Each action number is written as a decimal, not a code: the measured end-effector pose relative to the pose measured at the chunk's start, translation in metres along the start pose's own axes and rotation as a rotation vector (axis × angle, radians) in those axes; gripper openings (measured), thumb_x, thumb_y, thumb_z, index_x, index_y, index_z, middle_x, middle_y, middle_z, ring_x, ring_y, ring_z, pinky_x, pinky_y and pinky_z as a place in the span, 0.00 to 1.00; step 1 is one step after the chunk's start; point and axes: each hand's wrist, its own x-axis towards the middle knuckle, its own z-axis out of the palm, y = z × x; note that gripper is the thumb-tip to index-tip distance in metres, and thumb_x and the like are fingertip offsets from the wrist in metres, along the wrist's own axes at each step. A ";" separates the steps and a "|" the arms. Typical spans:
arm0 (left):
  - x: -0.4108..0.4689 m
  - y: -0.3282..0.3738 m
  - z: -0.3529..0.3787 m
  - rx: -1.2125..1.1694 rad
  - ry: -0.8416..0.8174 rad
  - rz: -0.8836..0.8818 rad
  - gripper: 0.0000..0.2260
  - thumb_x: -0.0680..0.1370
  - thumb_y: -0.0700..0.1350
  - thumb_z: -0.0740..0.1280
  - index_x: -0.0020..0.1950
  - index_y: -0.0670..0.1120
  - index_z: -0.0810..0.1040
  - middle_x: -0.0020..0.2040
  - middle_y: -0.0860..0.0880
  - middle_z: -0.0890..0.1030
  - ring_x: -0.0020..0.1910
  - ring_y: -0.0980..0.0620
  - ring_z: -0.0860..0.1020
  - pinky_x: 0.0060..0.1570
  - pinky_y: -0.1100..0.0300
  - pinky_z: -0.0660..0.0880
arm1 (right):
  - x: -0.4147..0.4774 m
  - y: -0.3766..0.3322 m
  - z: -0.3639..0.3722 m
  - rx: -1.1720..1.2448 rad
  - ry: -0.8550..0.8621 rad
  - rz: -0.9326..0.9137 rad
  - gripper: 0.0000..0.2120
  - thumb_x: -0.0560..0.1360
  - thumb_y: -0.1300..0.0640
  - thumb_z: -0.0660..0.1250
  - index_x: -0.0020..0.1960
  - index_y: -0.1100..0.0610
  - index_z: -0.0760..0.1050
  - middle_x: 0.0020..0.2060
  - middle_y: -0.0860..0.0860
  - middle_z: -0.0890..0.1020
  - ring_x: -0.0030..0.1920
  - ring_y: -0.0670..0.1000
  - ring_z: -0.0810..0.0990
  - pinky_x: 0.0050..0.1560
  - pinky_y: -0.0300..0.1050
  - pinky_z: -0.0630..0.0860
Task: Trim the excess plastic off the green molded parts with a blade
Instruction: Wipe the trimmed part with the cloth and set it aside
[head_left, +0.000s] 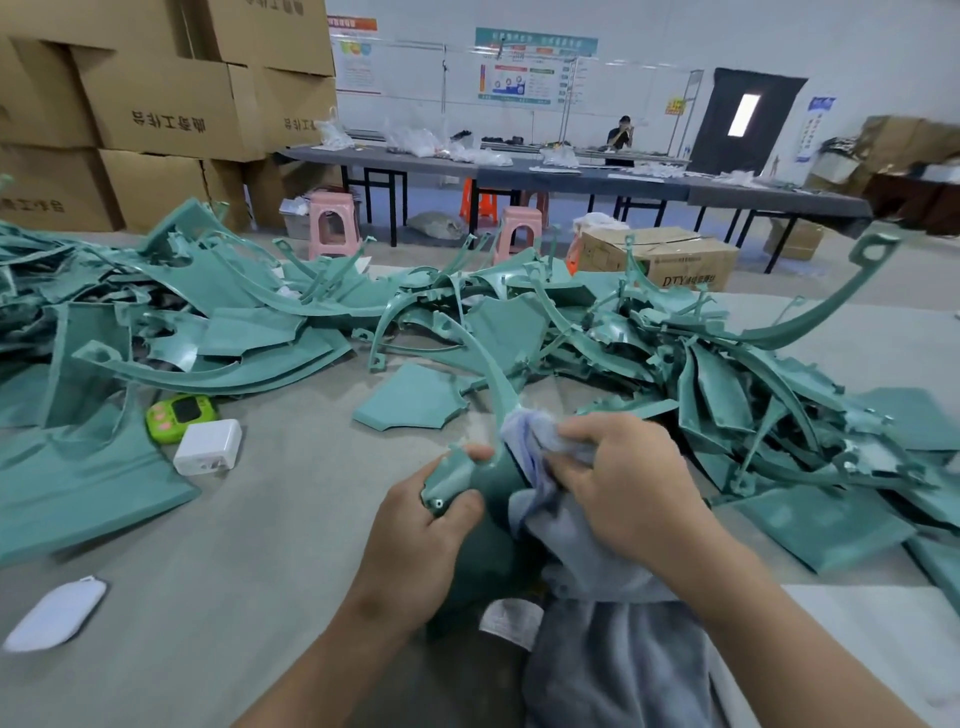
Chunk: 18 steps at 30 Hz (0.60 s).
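Note:
I hold one long curved green molded part (480, 364) over the table's near edge. My left hand (421, 540) grips its wide lower end, thumb on top. My right hand (631, 480) clutches a grey-blue cloth (524, 447) bunched around the part's narrow stem. The cloth hangs down toward my lap. No blade shows in either hand. A big heap of green molded parts (727, 374) covers the table's right side, and another pile of green parts (156, 312) fills the left.
A flat green panel (410, 397) lies just beyond my hands. A green timer (179, 415), a white charger block (208, 447) and a white oval pad (54, 613) sit on the grey table at left. Cardboard boxes (156, 104) are stacked behind. A person stands at far tables.

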 end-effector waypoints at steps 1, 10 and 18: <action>0.001 -0.001 0.000 -0.003 0.008 0.003 0.17 0.71 0.46 0.66 0.56 0.62 0.83 0.45 0.57 0.86 0.41 0.61 0.81 0.40 0.71 0.75 | -0.010 0.003 0.001 -0.117 -0.023 -0.043 0.15 0.68 0.37 0.57 0.46 0.46 0.73 0.34 0.49 0.78 0.37 0.56 0.79 0.33 0.51 0.76; 0.011 0.005 -0.011 -0.312 0.202 -0.181 0.18 0.70 0.47 0.68 0.58 0.61 0.84 0.51 0.50 0.87 0.51 0.47 0.84 0.53 0.50 0.81 | -0.013 0.001 -0.007 -0.498 0.220 0.090 0.20 0.68 0.53 0.67 0.58 0.41 0.78 0.55 0.44 0.80 0.56 0.52 0.74 0.61 0.48 0.62; 0.001 0.009 -0.019 0.083 0.358 0.082 0.17 0.76 0.50 0.67 0.63 0.64 0.80 0.47 0.64 0.85 0.46 0.60 0.84 0.47 0.60 0.80 | -0.034 -0.052 0.050 0.790 -0.203 0.011 0.23 0.75 0.44 0.67 0.70 0.42 0.74 0.60 0.37 0.82 0.61 0.39 0.79 0.65 0.47 0.77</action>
